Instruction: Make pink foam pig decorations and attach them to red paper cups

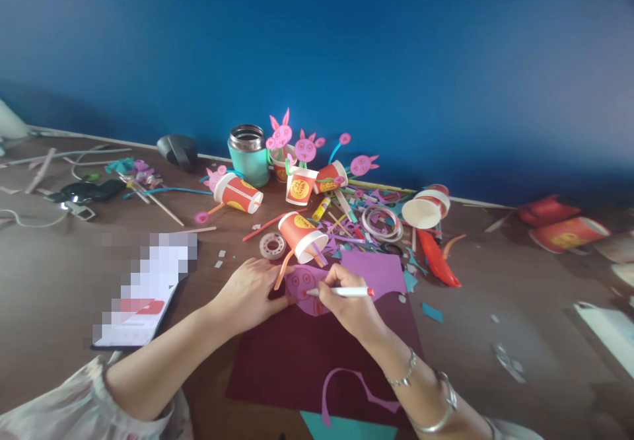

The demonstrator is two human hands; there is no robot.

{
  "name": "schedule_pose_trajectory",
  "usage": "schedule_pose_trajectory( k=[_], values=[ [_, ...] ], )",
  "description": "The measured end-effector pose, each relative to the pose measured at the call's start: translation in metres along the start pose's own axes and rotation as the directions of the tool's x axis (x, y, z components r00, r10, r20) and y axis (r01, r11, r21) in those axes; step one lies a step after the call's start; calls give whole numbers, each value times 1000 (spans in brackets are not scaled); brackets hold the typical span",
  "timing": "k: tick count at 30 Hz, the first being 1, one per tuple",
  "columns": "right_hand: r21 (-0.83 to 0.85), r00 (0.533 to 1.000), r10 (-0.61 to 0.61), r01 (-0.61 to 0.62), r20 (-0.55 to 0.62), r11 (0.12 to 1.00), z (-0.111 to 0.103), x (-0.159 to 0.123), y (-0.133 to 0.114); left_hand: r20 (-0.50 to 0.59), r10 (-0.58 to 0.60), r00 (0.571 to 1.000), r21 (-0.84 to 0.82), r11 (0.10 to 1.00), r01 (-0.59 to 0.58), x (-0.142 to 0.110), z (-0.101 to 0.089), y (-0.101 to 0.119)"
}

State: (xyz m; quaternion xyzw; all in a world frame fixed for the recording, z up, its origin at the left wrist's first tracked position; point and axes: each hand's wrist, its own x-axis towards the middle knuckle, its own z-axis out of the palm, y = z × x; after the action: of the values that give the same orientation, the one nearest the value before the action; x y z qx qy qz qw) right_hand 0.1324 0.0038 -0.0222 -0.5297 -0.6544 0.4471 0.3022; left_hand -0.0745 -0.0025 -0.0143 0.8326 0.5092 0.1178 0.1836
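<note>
My right hand is closed around a white marker pen with a red end. Its tip is on a purple paper piece, where a face with round eyes is drawn in red. At the left edge of that piece lies my left hand, thumb and fingers apart, pressing on it. Beneath is a dark maroon sheet. Just behind the hands a red paper cup lies tipped, an orange straw bent toward my left hand. A larger purple sheet sits beyond my right hand.
Several cups with pink paper faces, one a standing cup, are at the back beside a teal jar. Tape roll, coiled tubing and paper scraps lie nearby. A phone is at left, a red balloon at right.
</note>
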Motion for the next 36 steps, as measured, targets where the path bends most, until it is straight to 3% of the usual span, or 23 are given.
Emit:
schedule_pose_trajectory(
  k=[8, 14, 27, 32, 36],
  values=[
    [43, 1000, 16, -16, -4, 999, 1, 0, 1, -8, 9, 1000, -2, 1000, -9, -1, 0, 0],
    [-52, 1000, -20, 19, -9, 998, 0, -1, 2, -1, 4, 1000, -2, 1000, -4, -1, -1, 1],
    [0, 1000, 3, -3, -21, 1000, 2, -1, 0, -4, 6, 1000, -5, 1000, -6, -1, -1, 1],
    [199, 997, 78, -73, -17, 977, -1, 2, 3, -10, -1, 1000, -27, 1000, 1, -1, -2, 3],
    [470, 978, 204, -155, -55, 869, -8, 6, 7, -8, -13, 1000, -16, 1000, 13, -1, -3, 3]
  ],
)
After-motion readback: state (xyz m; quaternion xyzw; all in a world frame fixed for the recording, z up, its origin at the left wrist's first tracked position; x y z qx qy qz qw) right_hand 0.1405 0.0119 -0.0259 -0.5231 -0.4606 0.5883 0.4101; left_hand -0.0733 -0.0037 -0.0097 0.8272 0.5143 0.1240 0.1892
